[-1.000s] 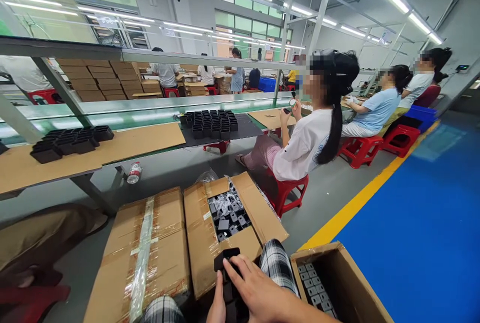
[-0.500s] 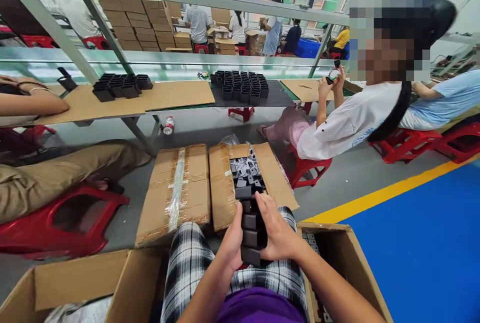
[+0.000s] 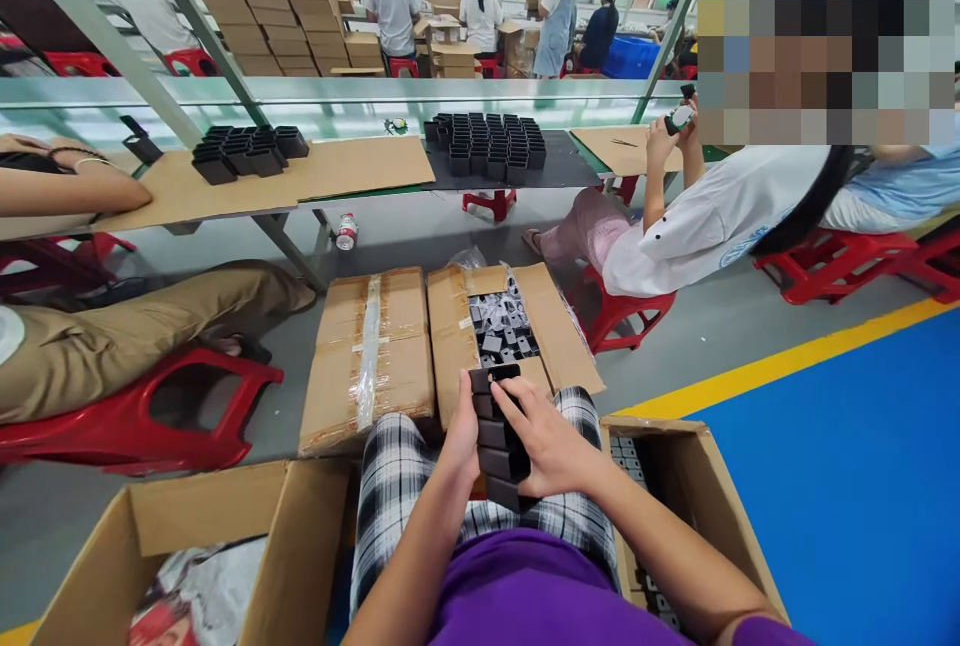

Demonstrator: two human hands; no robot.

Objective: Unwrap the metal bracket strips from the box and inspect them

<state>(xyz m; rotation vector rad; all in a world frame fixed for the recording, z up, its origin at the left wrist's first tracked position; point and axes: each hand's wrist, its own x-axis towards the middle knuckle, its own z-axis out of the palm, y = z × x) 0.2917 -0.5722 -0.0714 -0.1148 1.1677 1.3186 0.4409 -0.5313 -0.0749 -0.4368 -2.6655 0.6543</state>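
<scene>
A stack of black plastic parts (image 3: 498, 436) rests over my lap, between my checked trouser legs. My left hand (image 3: 459, 441) grips the stack's left side with its fingers curled round it. From the right, my right hand (image 3: 546, 446) closes over the stack, fingers pressing on the top pieces. Just beyond my knees stands an open cardboard box (image 3: 551, 336) filled with several small grey and black parts.
A taped shut box (image 3: 371, 356) stands left of the open one. Open boxes sit at my right (image 3: 701, 486) and lower left (image 3: 217, 536). A seated person's legs (image 3: 112, 346) and red stool (image 3: 157, 406) are at left. Another seated person (image 3: 712, 226) is right. Black trays (image 3: 491, 141) lie on the bench.
The view has tipped down from the room toward my lap. The stack sits closer to my body, and my right fingers have slid onto its top pieces.
</scene>
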